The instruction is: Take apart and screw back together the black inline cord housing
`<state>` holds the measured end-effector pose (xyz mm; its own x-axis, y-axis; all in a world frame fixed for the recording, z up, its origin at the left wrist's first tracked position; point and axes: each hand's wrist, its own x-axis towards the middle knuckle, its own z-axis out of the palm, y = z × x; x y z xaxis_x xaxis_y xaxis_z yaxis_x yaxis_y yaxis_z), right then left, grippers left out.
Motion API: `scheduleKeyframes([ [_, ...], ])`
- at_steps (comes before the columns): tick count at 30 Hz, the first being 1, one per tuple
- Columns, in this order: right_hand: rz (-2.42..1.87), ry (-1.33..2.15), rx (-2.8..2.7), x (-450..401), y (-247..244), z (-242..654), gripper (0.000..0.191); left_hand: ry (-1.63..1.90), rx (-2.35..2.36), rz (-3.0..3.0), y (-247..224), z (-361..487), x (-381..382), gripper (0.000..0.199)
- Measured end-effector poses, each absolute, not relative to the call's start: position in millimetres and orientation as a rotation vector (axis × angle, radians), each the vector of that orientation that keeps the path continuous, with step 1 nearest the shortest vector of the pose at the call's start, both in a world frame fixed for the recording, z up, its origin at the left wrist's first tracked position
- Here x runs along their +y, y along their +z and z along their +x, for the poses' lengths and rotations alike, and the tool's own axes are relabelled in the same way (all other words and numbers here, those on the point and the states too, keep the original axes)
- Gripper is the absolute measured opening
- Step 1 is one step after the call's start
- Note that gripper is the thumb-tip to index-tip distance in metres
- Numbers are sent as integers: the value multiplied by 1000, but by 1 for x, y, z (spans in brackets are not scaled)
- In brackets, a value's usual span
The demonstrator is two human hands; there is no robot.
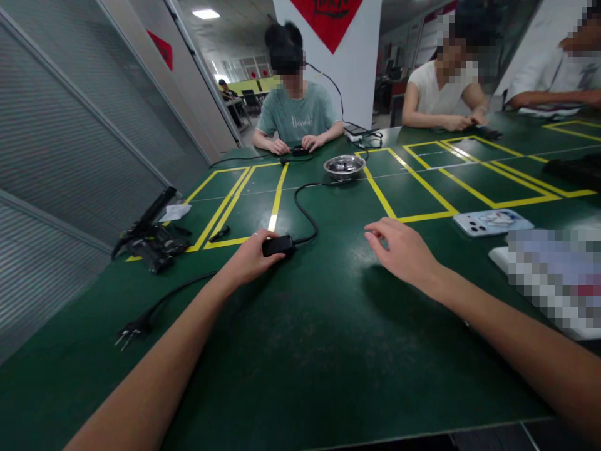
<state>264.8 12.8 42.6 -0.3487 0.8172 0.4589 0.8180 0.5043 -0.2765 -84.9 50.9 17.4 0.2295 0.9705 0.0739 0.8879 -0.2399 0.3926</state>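
My left hand (253, 255) is closed round a black power adapter (278, 246), thumb on its near side and fingers on the far side. From its right end a black cord (310, 219) curves away across the green table toward a metal bowl. Another cord runs out past my left wrist to a plug (133, 331) with bare metal prongs, lying at the left. My right hand (399, 248) hovers over the table to the right of the adapter, holding nothing, its fingers loosely curled and thumb a little apart.
Small parts sit in the metal bowl (344, 166). A pile of black parts (157, 244) and a small black piece (220, 234) lie left. At right are a phone (493, 221) and a white-edged stack (502, 257). Yellow tape (382, 193) marks the table (305, 351). Other people sit opposite.
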Motion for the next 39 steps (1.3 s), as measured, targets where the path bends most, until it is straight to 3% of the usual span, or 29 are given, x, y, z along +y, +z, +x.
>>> scheduleKeyframes([
  [7, -1576, -348, -2307, 20, 5, 281, 42, 506, 1715, 2299, 6, -79, 51, 57],
  [17, -1694, -328, -2182, 28, 2, 294, 52, 654, 1640, 2307, 15, -73, 48, 51],
  [20, -1462, -79, -2145, 17, 15, 283, 50, 663, 1624, 2339, 26, -53, 35, 52],
  [25, -1075, 876, -2138, -15, 22, 251, 60, 516, 1265, 2261, 30, 2, -13, 43],
  [30, -909, 1459, -1833, -26, 14, 237, 41, 478, 1178, 2211, 26, 26, -41, 50],
  [34, -920, 1626, -1418, -10, 11, 248, 43, 531, 1211, 2389, 32, 5, -20, 51],
  [36, -927, 1619, -1209, 1, 10, 259, 39, 562, 1416, 2548, 33, -17, 1, 44],
  [39, -893, 1596, -1022, 16, 8, 275, 33, 422, 1893, 2561, 25, -54, 33, 54],
])
